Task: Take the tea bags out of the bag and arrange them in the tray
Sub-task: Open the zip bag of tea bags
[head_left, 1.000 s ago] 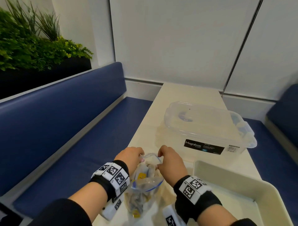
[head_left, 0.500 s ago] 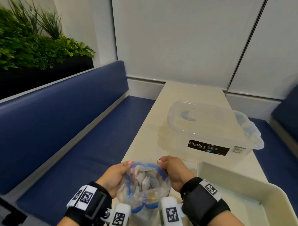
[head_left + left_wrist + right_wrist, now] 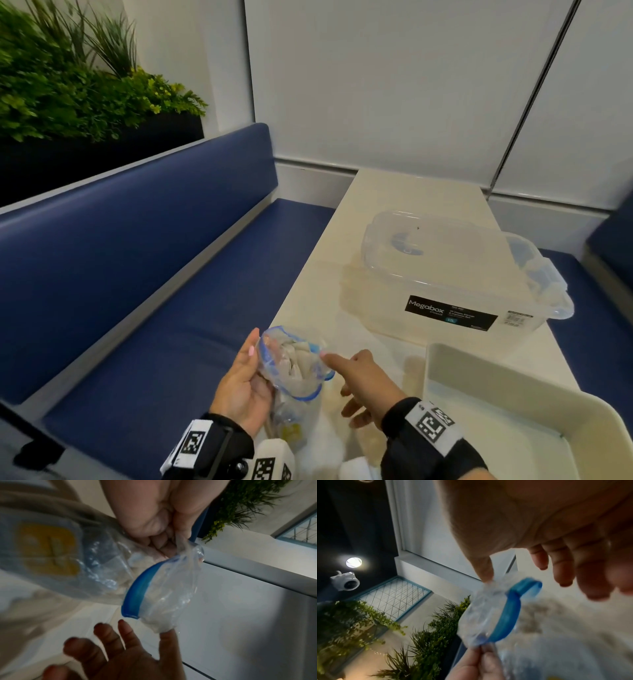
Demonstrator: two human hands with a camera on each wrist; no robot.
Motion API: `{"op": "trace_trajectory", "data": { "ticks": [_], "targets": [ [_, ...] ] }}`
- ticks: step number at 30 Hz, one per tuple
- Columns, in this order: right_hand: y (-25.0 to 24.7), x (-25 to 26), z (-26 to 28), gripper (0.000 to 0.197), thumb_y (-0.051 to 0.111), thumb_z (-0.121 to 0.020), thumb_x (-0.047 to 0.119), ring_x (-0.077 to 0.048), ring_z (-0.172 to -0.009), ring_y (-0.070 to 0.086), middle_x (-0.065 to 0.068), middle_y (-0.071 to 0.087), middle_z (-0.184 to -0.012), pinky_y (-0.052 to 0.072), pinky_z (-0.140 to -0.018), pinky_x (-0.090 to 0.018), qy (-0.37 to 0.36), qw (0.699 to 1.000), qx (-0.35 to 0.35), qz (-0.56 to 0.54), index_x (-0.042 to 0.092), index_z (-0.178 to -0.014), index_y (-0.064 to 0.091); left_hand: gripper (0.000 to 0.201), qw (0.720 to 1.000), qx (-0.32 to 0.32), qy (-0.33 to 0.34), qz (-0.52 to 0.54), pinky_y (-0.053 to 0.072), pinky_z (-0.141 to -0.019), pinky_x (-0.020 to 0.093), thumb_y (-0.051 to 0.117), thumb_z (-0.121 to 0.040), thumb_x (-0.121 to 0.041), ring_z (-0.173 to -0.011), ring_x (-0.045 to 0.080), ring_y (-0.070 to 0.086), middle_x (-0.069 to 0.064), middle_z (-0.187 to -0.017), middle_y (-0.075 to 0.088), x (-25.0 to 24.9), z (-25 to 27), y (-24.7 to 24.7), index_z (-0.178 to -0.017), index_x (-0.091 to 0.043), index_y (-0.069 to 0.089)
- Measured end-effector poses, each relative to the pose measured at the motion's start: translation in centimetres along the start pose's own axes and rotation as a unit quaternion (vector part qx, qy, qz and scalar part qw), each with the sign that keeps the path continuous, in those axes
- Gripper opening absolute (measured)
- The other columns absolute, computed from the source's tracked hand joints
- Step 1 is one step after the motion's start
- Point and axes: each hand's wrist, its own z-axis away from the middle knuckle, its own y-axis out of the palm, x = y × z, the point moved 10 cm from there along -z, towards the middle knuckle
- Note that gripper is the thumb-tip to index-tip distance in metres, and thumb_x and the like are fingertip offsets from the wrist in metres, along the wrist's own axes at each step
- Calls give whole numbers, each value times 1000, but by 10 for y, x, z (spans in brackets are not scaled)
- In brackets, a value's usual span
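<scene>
A clear zip bag (image 3: 294,373) with a blue rim is held above the table's near left corner, its mouth open and facing up. Pale tea bags (image 3: 301,356) fill it, and one yellow tag (image 3: 49,549) shows through the plastic. My left hand (image 3: 248,375) pinches the bag's left edge (image 3: 181,543) between thumb and fingers. My right hand (image 3: 346,377) is spread, with only its index fingertip (image 3: 167,633) touching the rim's right side. The cream tray (image 3: 442,370) stands to the right of both hands and holds no tea bags where I can see it.
A lidded clear Megabox container (image 3: 445,274) sits on the cream table (image 3: 394,192) just beyond the tray. A blue bench (image 3: 154,308) runs along the left with a planter (image 3: 68,102) behind it. White wall panels close the far end.
Both hands were pulling the bag's mouth open. My right hand has since released its hold and spread its fingers, so only one fingertip touches the rim. The left hand keeps hold of the bag.
</scene>
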Motion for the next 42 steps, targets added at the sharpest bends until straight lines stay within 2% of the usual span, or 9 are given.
{"op": "trace_trajectory", "data": {
  "ticks": [4,7,12,16,20,26,30,37,42],
  "targets": [
    [14,7,5,65,57,-81,60,-25,-65,58,-14,55,-105,50,-52,-30,-8,997,24,-77,12,-115,30,44,997,21,-51,53,58,-78,41,60,-81,-18,-89,22,71,11,-100,72,22,11,-4,-124,-10,57],
    [16,17,-2,52,63,-83,19,-27,-74,59,-15,51,-103,53,-51,-33,-42,995,-12,-87,9,-117,25,66,994,25,-61,88,59,-69,42,83,-46,-11,-78,22,71,11,-88,73,29,16,-11,-109,-6,64],
    [-2,33,-19,22,53,-82,7,-29,-88,57,-13,52,-101,59,-66,-47,-92,988,-85,-90,10,-101,42,39,998,-7,-58,22,54,-59,29,38,-86,-19,-65,18,71,8,-89,74,28,24,-36,-120,-14,56],
    [-14,58,-20,7,53,-80,11,-26,-79,57,-8,58,-90,53,-74,-40,-158,979,-123,32,13,-86,52,90,989,18,-120,-81,45,-42,21,82,-30,-11,-63,21,70,12,-86,73,47,49,-41,-116,-10,55],
    [-18,70,-17,19,51,-88,14,-25,-91,56,-9,56,-109,35,-74,-23,-202,941,-163,216,9,-106,58,27,955,-76,-134,-253,43,-67,33,58,-88,-25,-88,25,59,8,-110,68,39,65,-74,-109,-9,62],
    [-15,68,-11,16,55,-92,20,-20,-85,60,-3,67,-88,44,-76,-26,-230,943,-139,194,13,-89,69,29,799,9,146,-584,41,-98,29,62,-88,-35,-114,6,50,-12,-121,53,-68,32,-2,-115,-34,52],
    [-12,67,-12,18,58,-90,14,-23,-85,62,-4,68,-85,51,-81,-35,-233,957,-111,134,20,-75,65,60,629,130,136,-754,40,-93,20,75,-73,-45,-111,0,49,-22,-119,51,-51,3,57,-127,-37,49],
    [-24,48,-19,24,57,-87,4,-20,-71,60,-5,68,-79,53,-79,-38,-192,975,-113,-7,20,-71,65,35,472,132,224,-842,43,-93,25,56,-85,-47,-109,5,49,-15,-117,53,-33,14,87,-117,-35,60],
    [-23,48,-18,20,55,-87,3,-17,-70,60,-6,68,-82,53,-71,-30,-193,974,-110,-51,20,-80,65,25,474,90,144,-864,51,-81,29,42,-96,-22,-91,19,60,0,-98,66,-26,2,72,-103,-25,67]
  ]
}}
